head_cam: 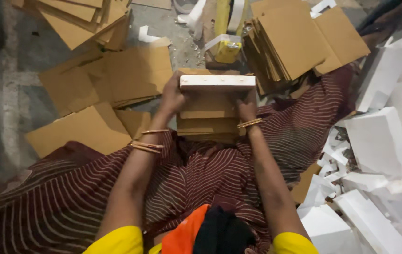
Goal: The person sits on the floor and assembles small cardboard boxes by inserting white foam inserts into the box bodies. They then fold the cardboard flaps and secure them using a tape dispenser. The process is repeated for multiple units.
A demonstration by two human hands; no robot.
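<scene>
Nearest the lens, yellow sleeves [116, 241] and a striped maroon garment [201, 174] spread over the lap and across the floor [8, 89]; above them, two forearms with thin bangles [147, 146] reaching forward.

Left hand [172, 96] clenched on the left end of a white foam block [217, 82]; right hand [247, 107] lower, its fingers closed on the brown cardboard piece [208, 113] standing against the lap beneath the block; block lying flat across the top edge of that cardboard, level, touching it.

Around: flat cardboard sheets [102, 94] fanned over the floor at the left; a taller cardboard stack [285, 44] leaning at the upper right; a heap of white foam pieces [379, 141] along the right edge; a yellow tape dispenser [227, 49] just beyond the block.

Likely trouble, as a judgement only: foam block sliding off the narrow cardboard edge, since held at one end only and merely resting on the rest; soft foam crumbling or denting under a hard pinch; upright cardboard buckling or tipping toward the lap if pressed from above; leaning stack at the upper right slumping onto the work if nudged; loose garment folds catching under the cardboard's lower edge and throwing the fit askew.
</scene>
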